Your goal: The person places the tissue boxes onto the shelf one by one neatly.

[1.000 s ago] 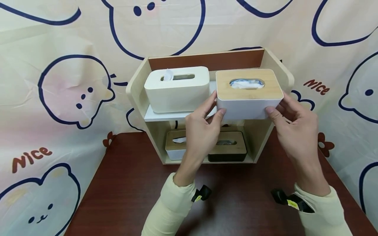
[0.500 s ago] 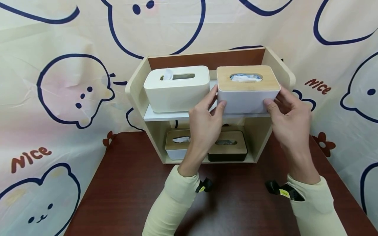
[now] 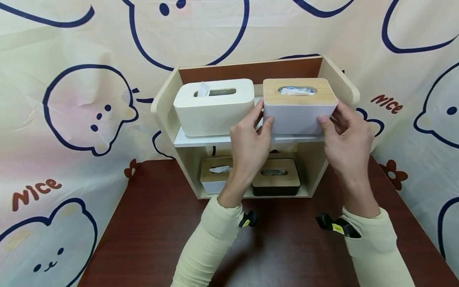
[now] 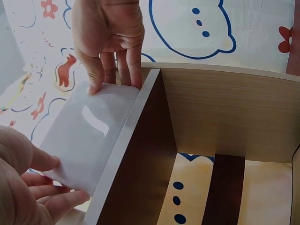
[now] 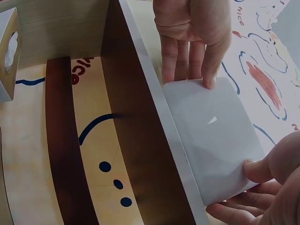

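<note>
A white tissue box with a wooden lid (image 3: 300, 115) stands on the right part of the upper shelf, tissue showing in its oval slot. My left hand (image 3: 250, 145) grips its left end, thumb on the front face. At the opposite end, my right hand (image 3: 348, 139) holds it the same way. Both wrist views show the box's glossy front (image 4: 96, 126) between the two hands, at the edge of the shelf board (image 5: 180, 154). Beside it on the left stands an all-white tissue box (image 3: 215, 115), close to my left fingers.
The light wooden shelf unit (image 3: 315, 171) stands on a dark red-brown table (image 3: 287, 247). On its lower level sit a small white box with a wooden lid (image 3: 214, 186) and a black one with a wooden lid (image 3: 276, 189). A cartoon-printed cloth (image 3: 89, 171) hangs behind.
Both hands have pushed the wooden-lidded white tissue box back, farther onto the upper shelf. The right hand has also shifted a little to the left. The other boxes stay put.
</note>
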The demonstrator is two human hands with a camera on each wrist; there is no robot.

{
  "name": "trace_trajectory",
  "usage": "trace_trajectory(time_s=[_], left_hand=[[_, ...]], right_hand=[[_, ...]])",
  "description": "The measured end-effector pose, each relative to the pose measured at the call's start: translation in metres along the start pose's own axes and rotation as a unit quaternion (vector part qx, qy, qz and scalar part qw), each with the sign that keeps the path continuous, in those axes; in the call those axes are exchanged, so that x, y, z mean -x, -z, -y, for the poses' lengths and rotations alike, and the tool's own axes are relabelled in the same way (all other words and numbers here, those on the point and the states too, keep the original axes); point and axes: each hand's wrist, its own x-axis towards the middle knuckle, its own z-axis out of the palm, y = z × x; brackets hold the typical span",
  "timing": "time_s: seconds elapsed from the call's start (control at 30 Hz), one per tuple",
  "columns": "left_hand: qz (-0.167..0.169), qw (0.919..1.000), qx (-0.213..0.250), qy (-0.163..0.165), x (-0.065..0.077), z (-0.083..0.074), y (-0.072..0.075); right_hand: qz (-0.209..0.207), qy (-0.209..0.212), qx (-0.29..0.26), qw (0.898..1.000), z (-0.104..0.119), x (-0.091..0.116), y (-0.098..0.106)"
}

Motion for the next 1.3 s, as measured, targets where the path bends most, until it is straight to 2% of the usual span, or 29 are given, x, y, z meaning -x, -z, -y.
trace_trajectory(time_s=[0.43, 0.83, 1.0, 1.13, 1.3], left_hand=[[-0.005, 0.9996, -0.023, -0.015, -0.001, 0.001, -0.004], [-0.016, 0.9987, -0.042, -0.025, 0.004, 0.011, -0.005], [-0.008, 0.9986, -0.043, -0.028, 0.003, 0.012, -0.005], [0.007, 0.9981, -0.048, -0.039, 0.008, 0.014, -0.002], [0.003, 0.9961, -0.056, -0.069, 0.023, 0.015, 0.005]], right_hand=[[-0.003, -0.023, 0.016, 1.0, 0.002, -0.002, -0.005], [-0.003, -0.023, 0.023, 0.999, 0.0, 0.001, -0.011], [0.001, -0.017, 0.024, 1.0, -0.001, -0.001, -0.011], [0.019, -0.021, 0.034, 0.999, -0.003, 0.002, -0.01], [0.028, -0.037, 0.066, 0.997, -0.002, 0.014, -0.001]])
